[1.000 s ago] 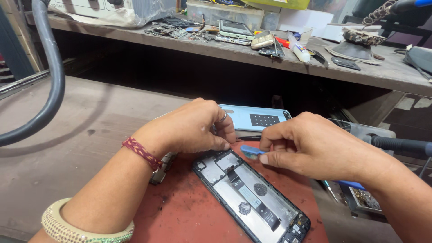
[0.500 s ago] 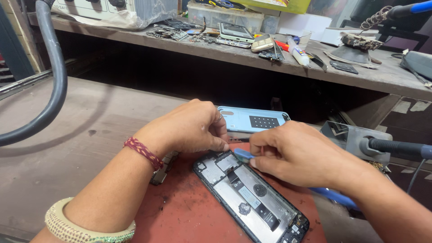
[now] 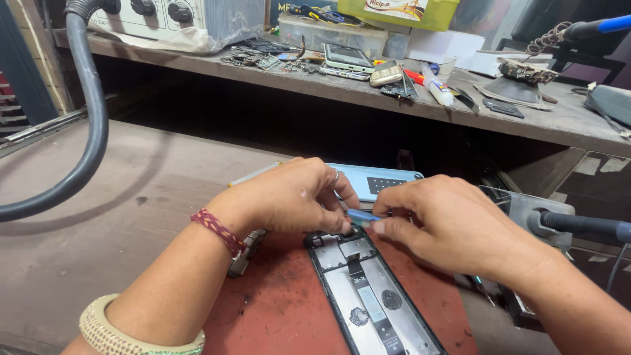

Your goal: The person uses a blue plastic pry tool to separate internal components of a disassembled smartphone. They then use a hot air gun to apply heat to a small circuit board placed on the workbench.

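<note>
Right hand (image 3: 453,227) pinching small blue pry tool (image 3: 361,215) at top edge of opened phone (image 3: 371,296), left hand (image 3: 289,196) curled, fingertips pressing phone's top, red mat (image 3: 276,315) on table (image 3: 118,217)

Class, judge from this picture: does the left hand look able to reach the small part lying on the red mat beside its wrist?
Probably yes: the small part lies uncovered beside the left hand, with nothing between them.

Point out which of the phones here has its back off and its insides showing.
The black-framed opened phone on the red mat, just below both hands. The phones on the rear shelf remain closed.
</note>
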